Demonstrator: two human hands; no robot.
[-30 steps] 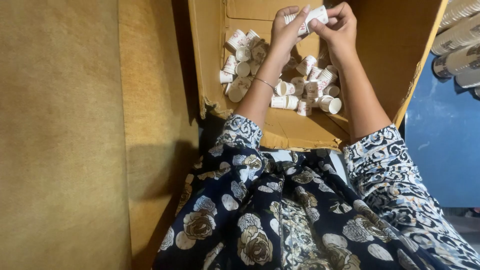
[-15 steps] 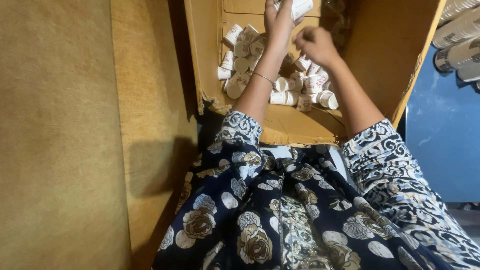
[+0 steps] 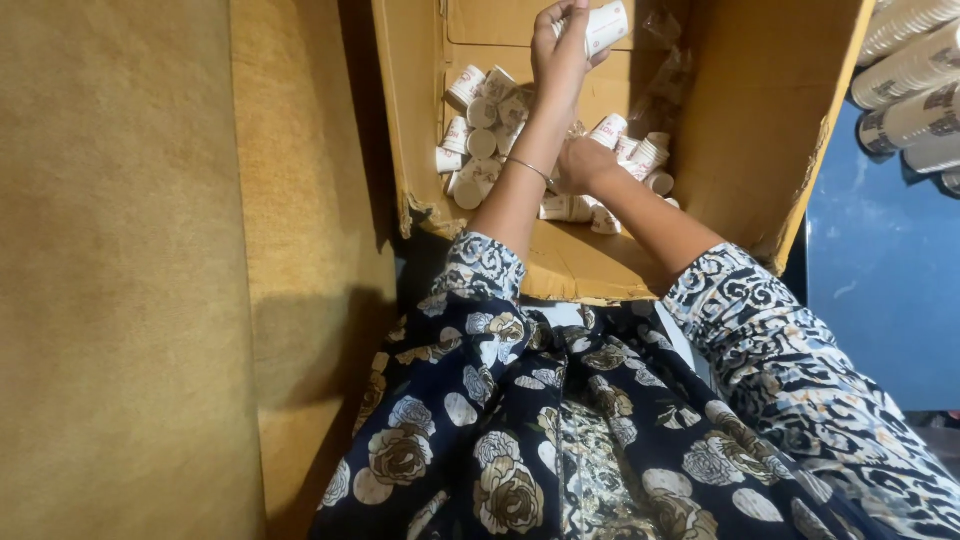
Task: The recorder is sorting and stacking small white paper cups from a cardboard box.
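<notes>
An open cardboard box [image 3: 760, 150] lies in front of my lap with several small white paper cups [image 3: 480, 130] loose on its floor. My left hand [image 3: 562, 50] is raised at the top of the view and grips a white paper cup stack [image 3: 605, 25]. A thin bracelet circles that wrist. My right hand [image 3: 583, 165] is lower, down among the loose cups near the box's middle, its fingers hidden behind the wrist, so what it touches is unclear.
A tan wall or panel [image 3: 120, 270] fills the left side. Stacked sleeves of paper cups [image 3: 915, 75] lie at the upper right above a blue surface [image 3: 890, 290]. My flower-patterned dress [image 3: 560, 430] covers the bottom.
Both hands were together at the top holding cups; my right hand has dropped down into the loose cups while my left stays raised with the stack.
</notes>
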